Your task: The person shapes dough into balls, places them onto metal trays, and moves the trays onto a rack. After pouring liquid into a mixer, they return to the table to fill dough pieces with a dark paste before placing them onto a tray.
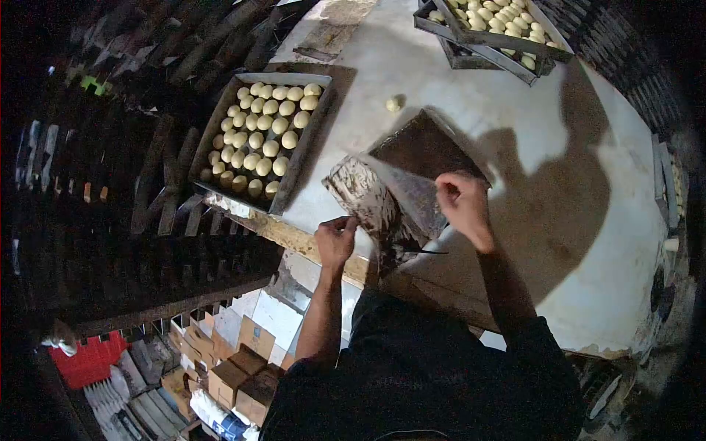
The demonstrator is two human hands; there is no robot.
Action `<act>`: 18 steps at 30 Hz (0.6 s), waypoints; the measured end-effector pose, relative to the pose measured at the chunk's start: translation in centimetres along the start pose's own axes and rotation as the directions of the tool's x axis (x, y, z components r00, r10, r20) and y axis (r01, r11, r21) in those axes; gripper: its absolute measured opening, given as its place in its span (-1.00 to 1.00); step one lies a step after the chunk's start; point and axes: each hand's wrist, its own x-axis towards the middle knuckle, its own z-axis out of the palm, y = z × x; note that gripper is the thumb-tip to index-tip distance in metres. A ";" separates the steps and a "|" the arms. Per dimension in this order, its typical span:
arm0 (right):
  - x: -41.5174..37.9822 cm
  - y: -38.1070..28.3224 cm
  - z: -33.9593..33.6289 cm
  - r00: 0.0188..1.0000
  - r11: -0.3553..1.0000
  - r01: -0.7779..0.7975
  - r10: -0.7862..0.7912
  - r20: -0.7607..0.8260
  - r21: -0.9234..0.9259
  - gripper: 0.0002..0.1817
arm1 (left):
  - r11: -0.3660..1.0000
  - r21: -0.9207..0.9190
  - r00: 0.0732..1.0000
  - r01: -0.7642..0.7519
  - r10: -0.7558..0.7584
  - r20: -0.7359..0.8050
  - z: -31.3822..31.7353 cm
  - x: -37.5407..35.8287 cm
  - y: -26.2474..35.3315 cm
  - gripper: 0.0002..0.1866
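On the worktable in front of me lies a flat dark brown slab (426, 147), perhaps a chocolate-like filling. A thin plastic sheet (364, 192), smeared with brown paste, is partly peeled back over its left and near side. Closed at the sheet's near left edge is my left hand (336, 241), its fingertips pinched on the plastic. My right hand (465, 209) pinches a clear part of the same sheet above the slab's right side. Beyond the slab sits a single pale dough ball (395, 103). Under the sheet, the slab's near part is hidden.
A metal tray (315, 132) with rows of dough balls stands at the table's left edge. More trays (500, 55) of dough balls are stacked at the far right. Cardboard boxes (243, 375) and a red crate (92, 360) lie below left. My shadow darkens the table's right side.
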 end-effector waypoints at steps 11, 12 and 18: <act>-1.7 10.2 -2.6 0.994 0.984 -0.105 0.104 -0.018 -0.147 -0.91 | 0.967 0.231 0.992 0.104 -0.118 0.049 -0.5 1.2 -7.6 -0.55; -1.9 10.5 -2.3 0.995 0.984 -0.088 0.081 -0.050 -0.155 -0.91 | 0.959 0.266 0.993 0.093 -0.107 0.041 -0.3 1.2 -7.9 -0.56; -0.2 10.0 -2.8 0.979 0.937 -0.204 0.203 -0.034 -0.285 -0.84 | 0.961 0.271 0.997 0.057 -0.069 0.033 -1.9 -0.2 -4.0 -0.59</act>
